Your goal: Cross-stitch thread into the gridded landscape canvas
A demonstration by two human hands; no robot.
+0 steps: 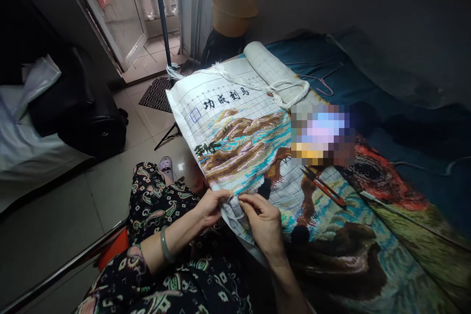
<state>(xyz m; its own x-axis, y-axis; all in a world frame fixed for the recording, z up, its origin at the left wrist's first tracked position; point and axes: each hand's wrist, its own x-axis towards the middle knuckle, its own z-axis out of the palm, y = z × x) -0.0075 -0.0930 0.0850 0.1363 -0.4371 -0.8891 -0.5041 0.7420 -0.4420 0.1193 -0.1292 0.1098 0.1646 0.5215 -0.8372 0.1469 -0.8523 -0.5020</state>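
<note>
A large cross-stitch cloth (235, 157) with a printed grid, stitched brown hills and blue water lies across my lap and the bed. My left hand (212, 207) is closed on its near edge, the thumb on top and the fingers partly hidden beneath. Just right of it, my right hand (263, 218) makes a pinch at the cloth's surface. A loop of white thread (232, 216) hangs between the two hands and runs to the right fingertips; any needle there is too small to see. Thread snips (326, 189) with orange handles rest on the cloth, right of my right hand.
The cloth's far end is a roll (257, 56), with a white thread skein (290, 91) across it. A blurred-out bright patch (324, 132) covers something on the cloth. Beyond lie a hanger (324, 83), a cable (415, 221), a yellow basin (233, 14) and a dark pole (164, 19).
</note>
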